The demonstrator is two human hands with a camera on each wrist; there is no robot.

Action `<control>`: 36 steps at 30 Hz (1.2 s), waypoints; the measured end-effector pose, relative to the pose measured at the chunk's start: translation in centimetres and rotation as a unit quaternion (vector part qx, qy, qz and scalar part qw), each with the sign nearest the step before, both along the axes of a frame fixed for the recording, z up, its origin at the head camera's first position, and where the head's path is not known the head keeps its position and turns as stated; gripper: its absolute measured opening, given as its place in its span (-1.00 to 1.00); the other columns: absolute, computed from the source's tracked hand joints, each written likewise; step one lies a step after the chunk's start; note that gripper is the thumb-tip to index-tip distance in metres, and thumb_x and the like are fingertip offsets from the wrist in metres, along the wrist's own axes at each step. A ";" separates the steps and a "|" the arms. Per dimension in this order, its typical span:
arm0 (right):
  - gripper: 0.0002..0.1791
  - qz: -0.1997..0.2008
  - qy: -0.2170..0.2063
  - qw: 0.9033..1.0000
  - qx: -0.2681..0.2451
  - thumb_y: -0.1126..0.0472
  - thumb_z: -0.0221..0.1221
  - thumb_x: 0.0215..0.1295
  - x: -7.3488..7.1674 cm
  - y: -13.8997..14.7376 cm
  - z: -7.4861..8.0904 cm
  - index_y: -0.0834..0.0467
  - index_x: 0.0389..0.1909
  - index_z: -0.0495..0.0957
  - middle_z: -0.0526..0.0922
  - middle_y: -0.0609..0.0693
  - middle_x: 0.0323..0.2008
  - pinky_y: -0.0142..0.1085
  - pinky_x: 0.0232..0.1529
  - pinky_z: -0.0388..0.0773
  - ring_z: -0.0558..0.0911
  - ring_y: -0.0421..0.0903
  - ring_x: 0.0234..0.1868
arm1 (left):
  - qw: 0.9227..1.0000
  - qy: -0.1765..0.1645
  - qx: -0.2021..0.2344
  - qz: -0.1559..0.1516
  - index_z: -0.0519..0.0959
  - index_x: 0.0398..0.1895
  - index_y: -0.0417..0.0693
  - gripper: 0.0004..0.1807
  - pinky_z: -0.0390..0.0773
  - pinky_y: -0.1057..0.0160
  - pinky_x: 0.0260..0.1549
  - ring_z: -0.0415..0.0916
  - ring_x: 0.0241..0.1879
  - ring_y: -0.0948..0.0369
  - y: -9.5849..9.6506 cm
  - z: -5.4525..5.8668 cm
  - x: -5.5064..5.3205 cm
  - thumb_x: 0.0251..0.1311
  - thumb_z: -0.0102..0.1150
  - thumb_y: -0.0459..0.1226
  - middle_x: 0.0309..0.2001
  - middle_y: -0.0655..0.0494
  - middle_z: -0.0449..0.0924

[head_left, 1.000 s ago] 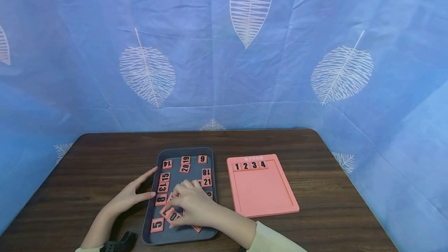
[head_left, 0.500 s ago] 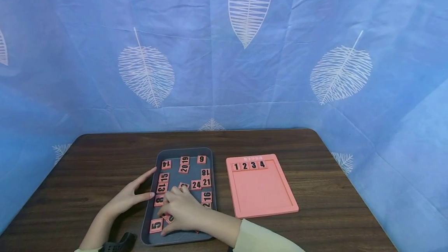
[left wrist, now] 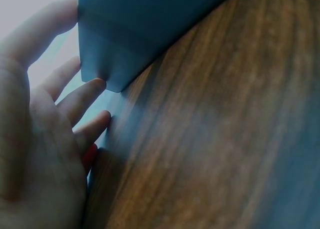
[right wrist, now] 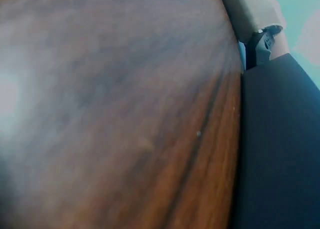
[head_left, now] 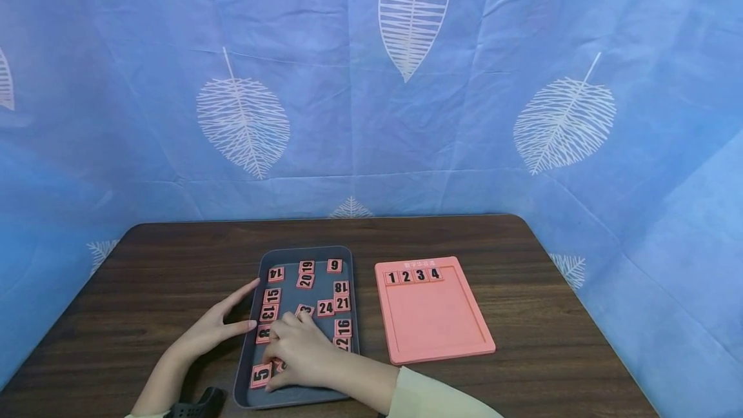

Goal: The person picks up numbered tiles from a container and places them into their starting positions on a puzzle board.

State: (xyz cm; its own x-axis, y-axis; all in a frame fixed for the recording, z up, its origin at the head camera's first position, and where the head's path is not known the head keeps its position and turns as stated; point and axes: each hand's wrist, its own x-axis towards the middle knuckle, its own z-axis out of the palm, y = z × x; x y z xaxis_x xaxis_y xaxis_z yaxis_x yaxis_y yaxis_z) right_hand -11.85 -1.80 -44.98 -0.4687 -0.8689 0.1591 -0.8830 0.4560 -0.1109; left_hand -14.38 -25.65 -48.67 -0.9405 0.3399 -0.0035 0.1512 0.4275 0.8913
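Observation:
In the head view, a dark grey tray (head_left: 296, 255) holds pink number tiles, some sideways or upside down. My right hand (head_left: 304, 350) reaches over its near half, thumb and forefinger pinching the number tile 5 (head_left: 261, 376) at its right side. The palm and knuckles hide several tiles beneath. My left hand (head_left: 215, 328) lies along the tray's left side, thumb and forefinger spread with their tips at the rim. The left wrist view shows its straight fingers beside the dark tray wall (left wrist: 130, 39). The right hand is outside the right wrist view.
A pink number-puzzle board (head_left: 435, 321) lies right of the tray, with tiles 1, 2, 3 and 4 (head_left: 435, 274) in its top row. Both rest on a dark wooden table (head_left: 551, 340). A blue leaf-patterned curtain (head_left: 325, 115) hangs behind.
My right hand has moved left and nearer, from the tilted tiles to tile 5, which has shifted slightly right. Tiles 24, 16 and 22 have come into sight. The left hand stays put.

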 end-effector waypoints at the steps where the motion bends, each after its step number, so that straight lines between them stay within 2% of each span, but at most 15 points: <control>1: -0.64 -0.003 -0.002 1.000 -0.005 -0.32 0.31 0.00 0.0 0.1 0.1 -0.24 -0.24 0.72 0.35 -0.31 -0.32 -0.46 -0.28 0.06 0.20 -0.34 -0.28 | 1.000 0.001 -0.002 0.001 0.06 0.51 0.05 -0.20 0.07 -0.48 0.06 -0.10 0.38 -0.29 0.0 0.0 0.0 0.26 0.20 -0.18 0.46 -0.21 -0.02; 10: -0.64 -0.045 -0.019 0.997 -0.066 -0.28 0.35 -0.02 0.9 2.3 1.0 -0.22 -0.22 0.71 0.34 -0.31 -0.31 -0.40 -0.20 0.14 0.24 -0.33 -0.23 | 1.000 0.000 -0.005 0.005 0.06 0.51 0.06 -0.19 0.04 -0.49 0.07 -0.10 0.38 -0.29 0.0 -0.1 -0.1 0.25 0.21 -0.16 0.46 -0.21 -0.01; 19: -0.66 -0.132 -0.018 0.981 -0.140 -0.20 0.45 -0.11 0.8 5.9 2.4 -0.13 -0.33 0.71 0.28 -0.30 -0.33 -0.30 -0.19 0.11 0.21 -0.29 -0.25 | 1.000 -0.009 -0.002 0.007 0.06 0.52 0.08 -0.18 0.02 -0.49 0.09 -0.14 0.39 -0.29 0.1 0.0 0.0 0.24 0.23 -0.16 0.46 -0.21 -0.04; 25: -0.64 -0.187 -0.004 0.963 -0.193 -0.13 0.50 -0.18 0.2 8.7 2.9 -0.09 -0.35 0.71 0.34 -0.26 -0.32 -0.28 -0.20 0.13 0.25 -0.24 -0.25 | 1.000 -0.011 -0.003 0.006 0.05 0.52 0.09 -0.18 0.02 -0.49 0.08 -0.14 0.39 -0.30 0.0 0.1 -0.1 0.25 0.22 -0.16 0.46 -0.21 -0.05; 30: -0.65 -0.239 -0.008 0.940 -0.243 -0.04 0.56 -0.26 -0.5 11.1 3.1 -0.06 -0.40 0.71 0.36 -0.24 -0.35 -0.19 -0.21 0.13 0.26 -0.20 -0.27 | 1.000 -0.014 0.004 0.005 0.05 0.52 0.09 -0.17 -0.01 -0.49 0.09 -0.15 0.39 -0.29 0.0 0.1 -0.1 0.24 0.23 -0.16 0.47 -0.20 -0.06; 36: -0.65 -0.309 0.005 0.917 -0.253 -0.02 0.56 -0.25 -1.4 13.7 3.5 -0.01 -0.39 0.72 0.38 -0.21 -0.34 -0.07 -0.15 0.15 0.31 -0.13 -0.23 | 1.000 -0.013 -0.002 0.005 0.05 0.52 0.07 -0.17 -0.02 -0.50 0.09 -0.18 0.39 -0.30 0.0 0.3 -0.1 0.24 0.23 -0.16 0.47 -0.22 -0.06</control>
